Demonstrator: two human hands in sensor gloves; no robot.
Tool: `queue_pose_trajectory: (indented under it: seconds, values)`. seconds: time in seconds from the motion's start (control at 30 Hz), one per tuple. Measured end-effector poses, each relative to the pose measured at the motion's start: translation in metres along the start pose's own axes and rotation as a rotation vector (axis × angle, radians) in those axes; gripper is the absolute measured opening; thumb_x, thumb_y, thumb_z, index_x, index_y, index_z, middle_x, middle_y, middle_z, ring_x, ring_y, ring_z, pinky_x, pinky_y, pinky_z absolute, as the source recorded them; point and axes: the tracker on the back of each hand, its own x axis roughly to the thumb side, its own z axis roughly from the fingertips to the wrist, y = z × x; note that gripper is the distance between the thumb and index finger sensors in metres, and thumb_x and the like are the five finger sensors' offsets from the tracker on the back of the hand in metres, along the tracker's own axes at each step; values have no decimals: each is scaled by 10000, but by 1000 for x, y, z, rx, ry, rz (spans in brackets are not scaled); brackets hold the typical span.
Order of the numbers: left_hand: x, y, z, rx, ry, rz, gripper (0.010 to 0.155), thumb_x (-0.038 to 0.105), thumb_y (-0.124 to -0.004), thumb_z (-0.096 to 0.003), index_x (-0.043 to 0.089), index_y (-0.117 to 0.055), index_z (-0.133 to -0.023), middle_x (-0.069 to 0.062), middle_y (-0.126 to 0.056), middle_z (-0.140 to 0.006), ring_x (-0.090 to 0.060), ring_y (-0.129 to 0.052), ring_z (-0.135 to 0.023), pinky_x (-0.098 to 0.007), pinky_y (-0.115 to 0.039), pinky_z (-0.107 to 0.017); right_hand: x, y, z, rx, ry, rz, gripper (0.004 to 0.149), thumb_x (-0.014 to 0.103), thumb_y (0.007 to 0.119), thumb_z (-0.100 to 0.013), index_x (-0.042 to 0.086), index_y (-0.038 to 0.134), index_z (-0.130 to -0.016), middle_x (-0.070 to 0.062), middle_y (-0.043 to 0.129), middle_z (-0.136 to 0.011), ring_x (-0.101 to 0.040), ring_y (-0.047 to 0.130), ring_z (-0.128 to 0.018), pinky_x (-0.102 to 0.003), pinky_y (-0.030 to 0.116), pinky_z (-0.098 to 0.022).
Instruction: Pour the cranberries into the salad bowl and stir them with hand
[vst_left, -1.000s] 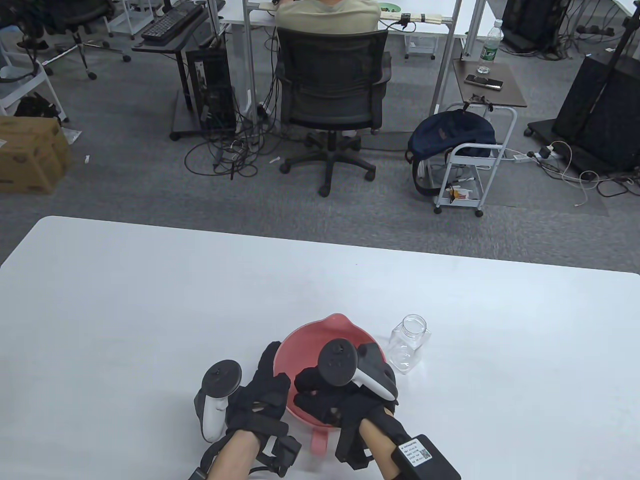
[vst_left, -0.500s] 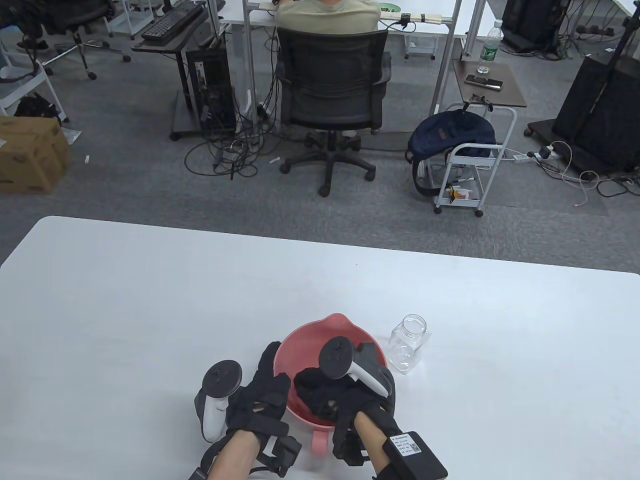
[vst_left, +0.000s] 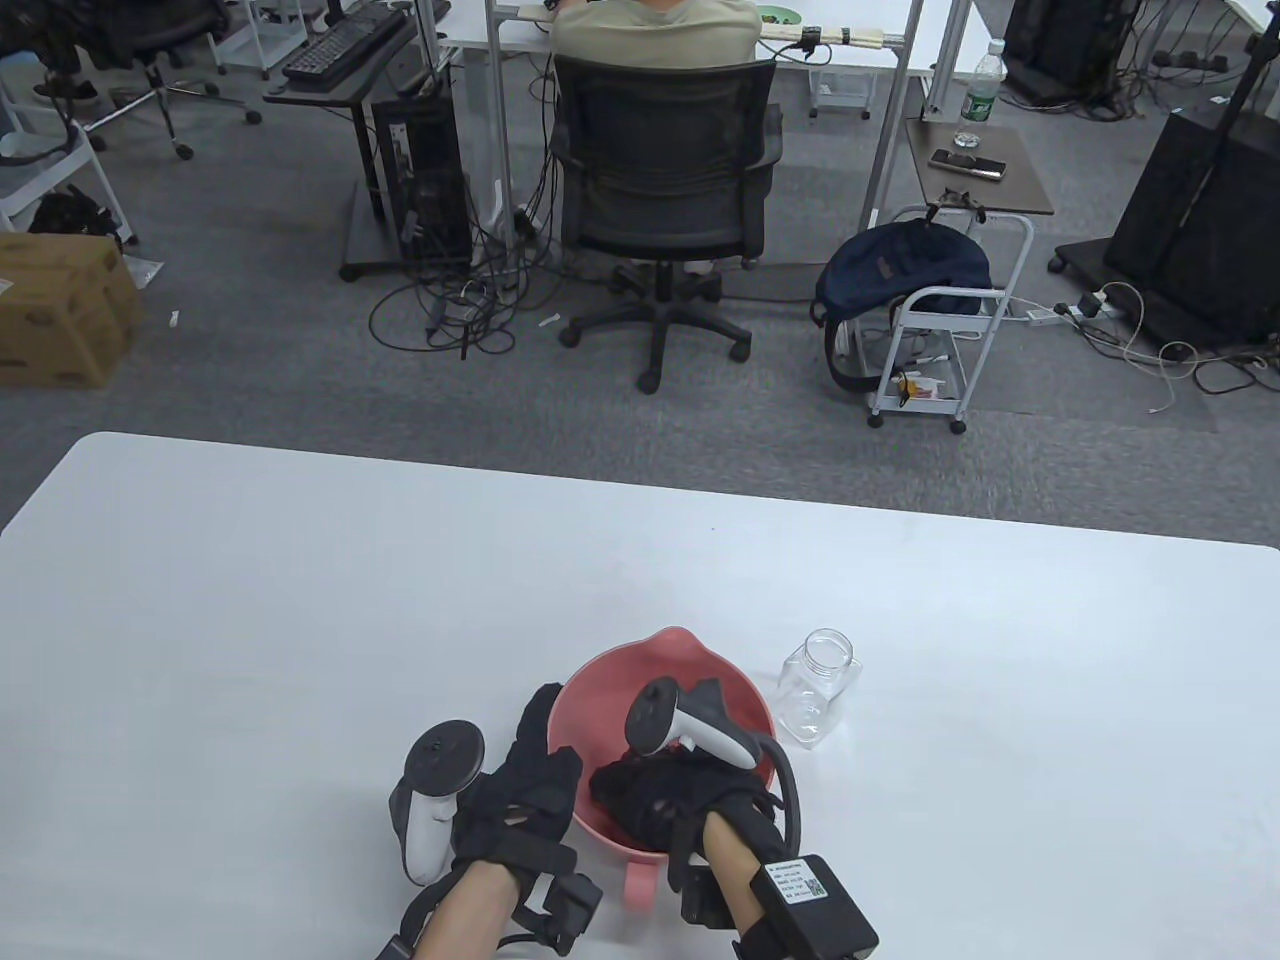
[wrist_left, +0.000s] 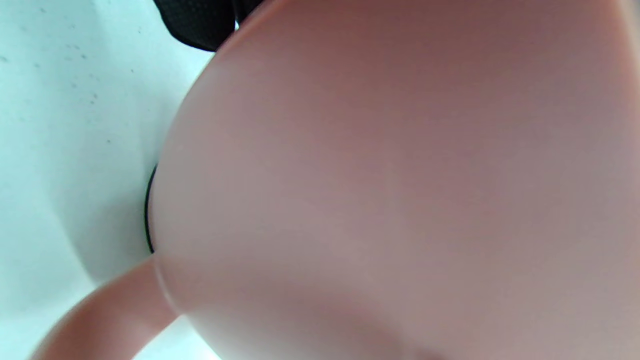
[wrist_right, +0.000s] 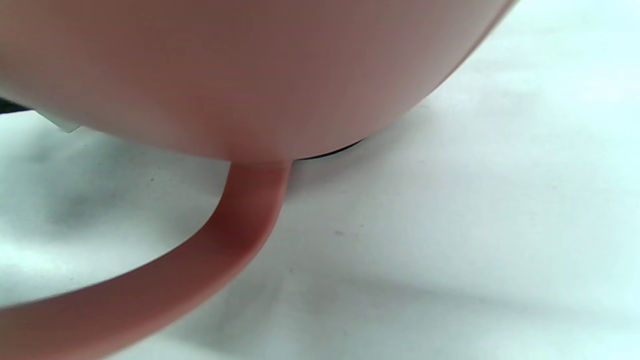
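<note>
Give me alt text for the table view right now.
The right hand reaches down into a pink bowl while the left hand rests against its left outer wall. An empty clear jar stands upright just right of it on the white table.

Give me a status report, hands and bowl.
Left hand steadies pink salad bowl from outside. Right hand inside the bowl. Empty clear jar upright beside it, nothing blocking.

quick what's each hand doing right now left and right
Left hand: fingers lie straight against the pink bowl, steadying it.
Right hand: inside the bowl; fingers hidden, cannot tell.
</note>
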Motion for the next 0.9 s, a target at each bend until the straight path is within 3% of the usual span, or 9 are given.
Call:
queue_pose_trajectory:
  seconds: [0.2,0.47,0.73,0.9]
  values:
    - [0,-1,0,-1,-10,-10,678,307,-605,-603,352,-197,-1142,-68,-346,-1253,-404,-460,-1124,-561,-544,-791,-5,0,2,-15,3,-49,541,665,638,-500,650,502,-1024,264,452,-1238,-162,443,-1170,-439,582,-841]
    - [-3,0,-2,-15,1,19,687,315,-602,-606,355,-178,-1145,-65,-342,-1255,-407,-454,-1126,-561,-544,-793,-6,-3,2,-33,9,-118,686,735,662,-488,469,484,-1094,-29,404,-1249,-298,489,-1136,-473,660,-785]
    - [-2,0,-2,-18,0,21,688,320,-603,-606,357,-177,-1145,-67,-340,-1255,-409,-453,-1126,-561,-545,-793,-6,-4,3,-50,25,-148,840,751,704,-478,263,450,-1114,-124,483,-1215,-358,625,-1058,-442,717,-746]
    - [-2,0,-2,-19,-1,19,689,320,-604,-604,357,-179,-1145,-66,-342,-1255,-410,-457,-1124,-560,-547,-792,-7,-4,3,-63,33,-165,865,741,720,-480,188,477,-1100,-165,610,-1150,-346,768,-971,-411,804,-678]
